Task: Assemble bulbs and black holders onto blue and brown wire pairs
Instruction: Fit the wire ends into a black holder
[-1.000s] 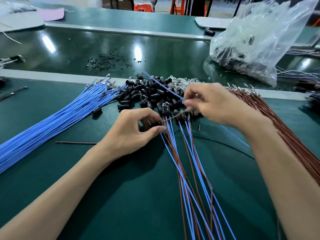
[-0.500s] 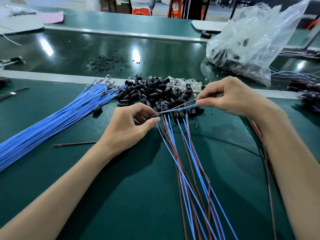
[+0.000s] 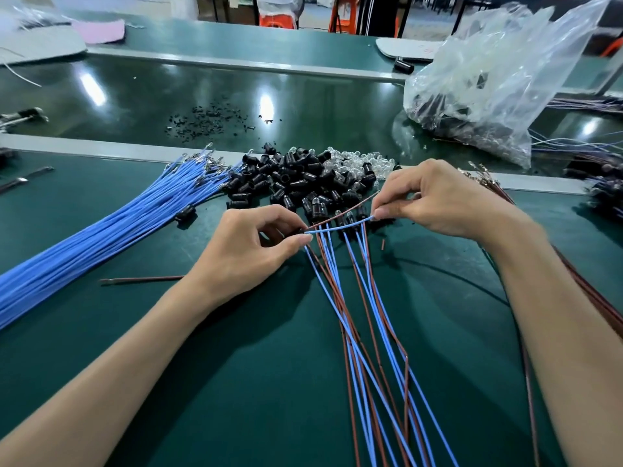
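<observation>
Two wires [image 3: 340, 225] pinched between left hand [image 3: 249, 252], right hand [image 3: 441, 200].

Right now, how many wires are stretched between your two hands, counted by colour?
blue wire: 1, pinched at its ends by the left hand and the right hand
brown wire: 1, running from the left fingertips up towards the right hand
total: 2
</observation>
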Motion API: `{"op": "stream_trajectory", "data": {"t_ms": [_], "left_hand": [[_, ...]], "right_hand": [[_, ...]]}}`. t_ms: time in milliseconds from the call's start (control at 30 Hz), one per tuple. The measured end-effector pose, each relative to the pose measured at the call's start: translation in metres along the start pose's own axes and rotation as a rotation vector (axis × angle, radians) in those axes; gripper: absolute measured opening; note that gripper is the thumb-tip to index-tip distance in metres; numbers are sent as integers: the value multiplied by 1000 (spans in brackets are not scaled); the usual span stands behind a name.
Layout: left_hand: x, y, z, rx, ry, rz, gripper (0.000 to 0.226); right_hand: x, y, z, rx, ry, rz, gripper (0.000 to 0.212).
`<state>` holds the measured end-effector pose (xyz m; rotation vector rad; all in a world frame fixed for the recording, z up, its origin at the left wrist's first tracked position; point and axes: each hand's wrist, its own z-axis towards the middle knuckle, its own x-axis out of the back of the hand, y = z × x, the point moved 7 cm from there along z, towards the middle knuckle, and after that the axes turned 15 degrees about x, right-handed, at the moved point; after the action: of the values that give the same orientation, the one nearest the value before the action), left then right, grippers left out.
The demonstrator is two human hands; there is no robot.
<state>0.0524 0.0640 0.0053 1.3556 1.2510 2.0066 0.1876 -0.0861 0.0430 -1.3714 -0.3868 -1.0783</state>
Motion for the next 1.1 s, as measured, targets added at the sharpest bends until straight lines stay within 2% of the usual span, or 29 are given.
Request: {"op": "stream_trajectory", "data": {"t_ms": [200,467,667,900,1100], "left_hand": [[0,4,-3,-44,5,31,7],[2,6,-3,-117,63,104,9],[0,11,-6,-215,94,219,16],[1,9,-6,-220,140,256,17],[1,11,-6,-226,144,267,15]], "right_hand": [[4,5,-2,-22,78,-25,16],[-1,4,-2,-29,10,41,14],[-3,1,0,-12,6,-1,15],[5,3,-3,-36,29,-23,20],[-11,-4,5,-22,-4,-127,5]]}}
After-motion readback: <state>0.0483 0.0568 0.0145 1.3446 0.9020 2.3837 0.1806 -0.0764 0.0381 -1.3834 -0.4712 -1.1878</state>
